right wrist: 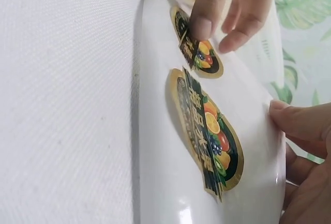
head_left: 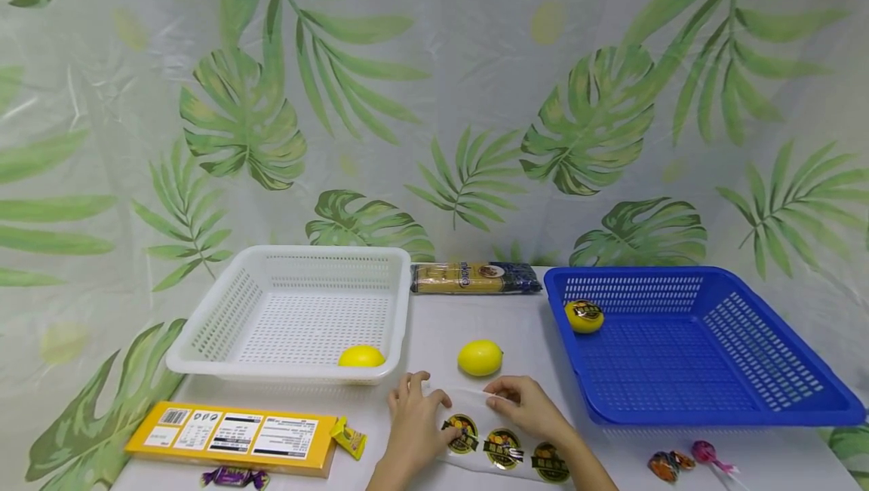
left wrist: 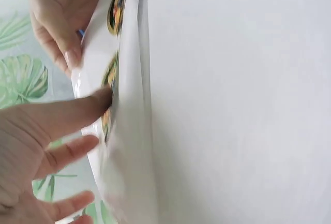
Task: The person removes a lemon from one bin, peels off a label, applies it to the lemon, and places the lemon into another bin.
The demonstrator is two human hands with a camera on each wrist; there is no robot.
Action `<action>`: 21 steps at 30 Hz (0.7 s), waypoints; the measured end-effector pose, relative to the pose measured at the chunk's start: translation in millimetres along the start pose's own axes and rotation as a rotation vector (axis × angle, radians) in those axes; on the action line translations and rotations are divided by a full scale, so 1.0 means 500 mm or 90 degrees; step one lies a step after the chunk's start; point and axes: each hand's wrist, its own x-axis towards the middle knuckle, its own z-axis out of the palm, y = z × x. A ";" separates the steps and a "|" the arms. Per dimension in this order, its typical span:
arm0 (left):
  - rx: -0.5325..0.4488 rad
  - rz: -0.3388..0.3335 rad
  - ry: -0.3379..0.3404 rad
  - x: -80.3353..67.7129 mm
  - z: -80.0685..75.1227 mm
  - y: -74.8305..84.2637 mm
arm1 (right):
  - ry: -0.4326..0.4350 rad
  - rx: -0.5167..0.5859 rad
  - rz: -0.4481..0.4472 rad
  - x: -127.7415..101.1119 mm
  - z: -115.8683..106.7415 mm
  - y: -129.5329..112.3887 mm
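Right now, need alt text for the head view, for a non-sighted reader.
Two hands work a white sticker sheet on a white table: the left hand picks at a round fruit sticker, the right hand holds the sheet's far edge. Behind: one lemon, a white basket, a blue basket.

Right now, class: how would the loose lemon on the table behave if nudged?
The lemon looks rounded and lies free on the flat table, so it would probably roll, wobbling unevenly because of its pointed end. Its smooth skin may be somewhat slippery.

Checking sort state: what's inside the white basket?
The white basket holds one plain lemon at its front right corner. The front rim hides a strip of floor; nothing else shows.
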 end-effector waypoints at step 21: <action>-0.024 -0.029 -0.093 0.001 0.010 0.015 | -0.016 -0.077 -0.016 0.008 0.011 0.000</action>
